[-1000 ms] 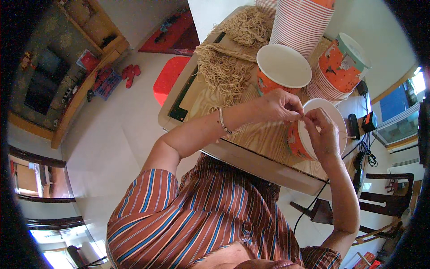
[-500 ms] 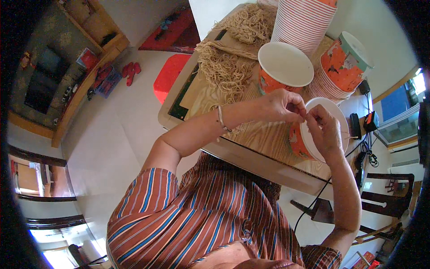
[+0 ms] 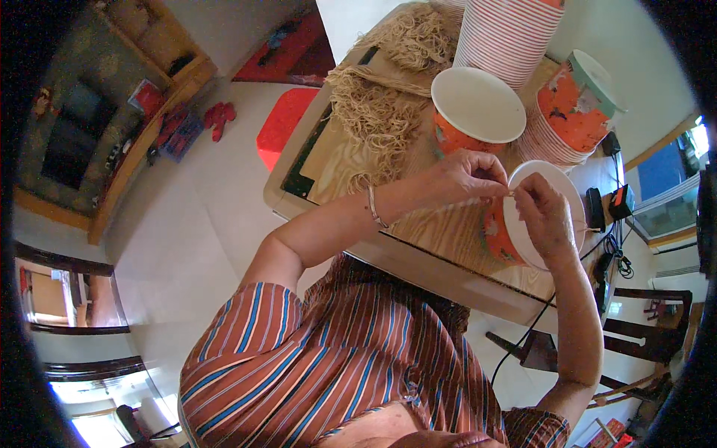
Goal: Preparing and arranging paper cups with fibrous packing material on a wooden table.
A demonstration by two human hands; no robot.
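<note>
Over the near left rim of an orange-and-white paper bucket (image 3: 502, 235), my two hands meet fingertip to fingertip. My left hand (image 3: 474, 179) pinches from the left and my right hand (image 3: 544, 213) pinches from the right. A tiny pale piece, apparently a cord end (image 3: 511, 193), shows between them; most of it is hidden by the fingers. A short bit of cord also sticks out at the bucket's right side. Just behind stands another open paper bucket (image 3: 478, 108), white inside. Loose tan cords (image 3: 377, 116) lie tangled on the table to its left.
Tall nested paper buckets (image 3: 508, 37) stand at the back of the wood-grain table (image 3: 441, 231). A shorter stack, topped by an upturned bucket (image 3: 571, 104), is at the right. Black cables and adapters (image 3: 618, 201) lie along the right edge. A red stool (image 3: 287, 123) stands left.
My left hand has turned slightly, its fingers straighter and pinched closer together. My right hand has shifted a little, and both stay over the bucket's rim.
</note>
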